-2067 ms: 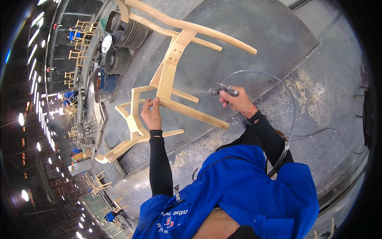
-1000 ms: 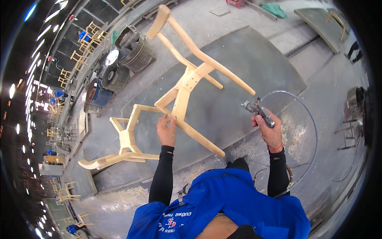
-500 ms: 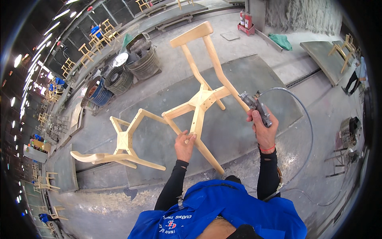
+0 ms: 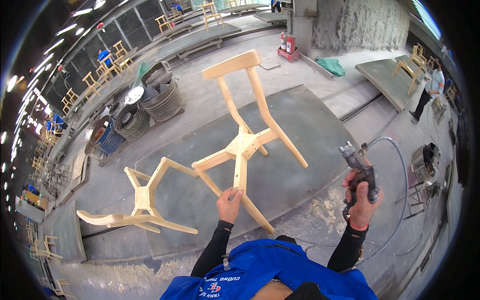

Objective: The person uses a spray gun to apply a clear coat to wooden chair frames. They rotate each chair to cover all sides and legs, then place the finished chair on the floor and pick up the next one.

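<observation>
**Left hand (image 4: 229,207) pinching the central chair frame (image 4: 243,145), right hand (image 4: 364,207) wrapped around a spray gun (image 4: 357,161)**

One broad grey platform (image 4: 316,116) spreads across the middle of the concrete floor (image 4: 195,90). A second platform (image 4: 372,82), at the upper right, carries at least two chairs; one co-worker (image 4: 437,82) stands just beside it.

Two pale wooden chair frames are on the middle platform. The central one has its backrest toward the top; the left-side chair frame (image 4: 144,197) has its backrest toward the lower left. A leg of one reaches the corner of the other, though whether they touch cannot be told. Each shows one X-shaped seat brace.

Three drums can be counted beyond them on the left: two dark grey, one blue (image 4: 106,135). One green cloth (image 4: 331,66) lies on the floor farther back, near two red fire extinguishers (image 4: 288,44) in one red stand.

One hose (image 4: 387,138) loops from the spray gun. The right fingers curl closed about its grip, well apart from the wood; trigger pressure cannot be told. The left thumb and index finger are nearly together, pinching the near end of the central frame's brace.
</observation>
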